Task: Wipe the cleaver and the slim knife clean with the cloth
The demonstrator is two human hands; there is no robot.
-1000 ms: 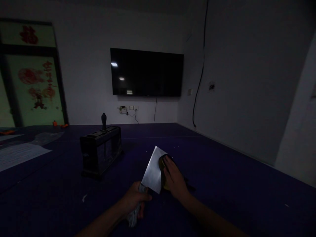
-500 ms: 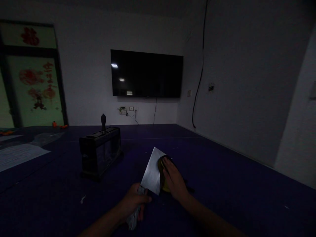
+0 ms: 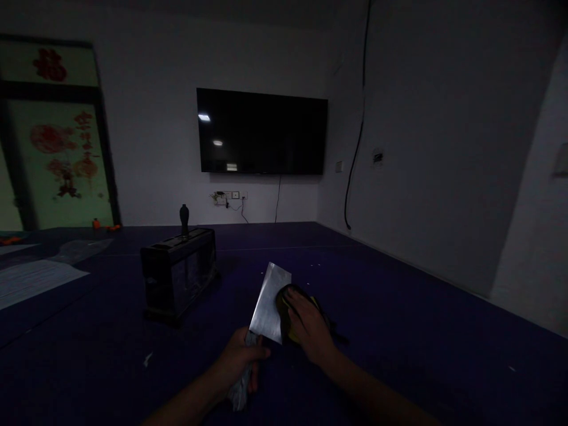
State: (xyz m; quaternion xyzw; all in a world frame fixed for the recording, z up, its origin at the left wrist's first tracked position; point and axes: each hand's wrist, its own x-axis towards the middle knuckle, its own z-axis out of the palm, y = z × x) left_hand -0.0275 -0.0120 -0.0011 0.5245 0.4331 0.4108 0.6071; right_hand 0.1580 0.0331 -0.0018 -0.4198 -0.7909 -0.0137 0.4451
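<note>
Dim room, dark blue desk (image 3: 399,331) running wide under both hands. Left hand (image 3: 242,361) has its grip closed round the handle of the cleaver (image 3: 266,302), blade tilted up just ahead of it. Right hand (image 3: 308,325) cups a scouring pad (image 3: 284,313) against the blade's right face: a wiping stroke, by the look of it. The next pass calls for fingers kept off the cutting edge. Knife block (image 3: 177,272) stands well left of the grip, with open room to the right.
</note>
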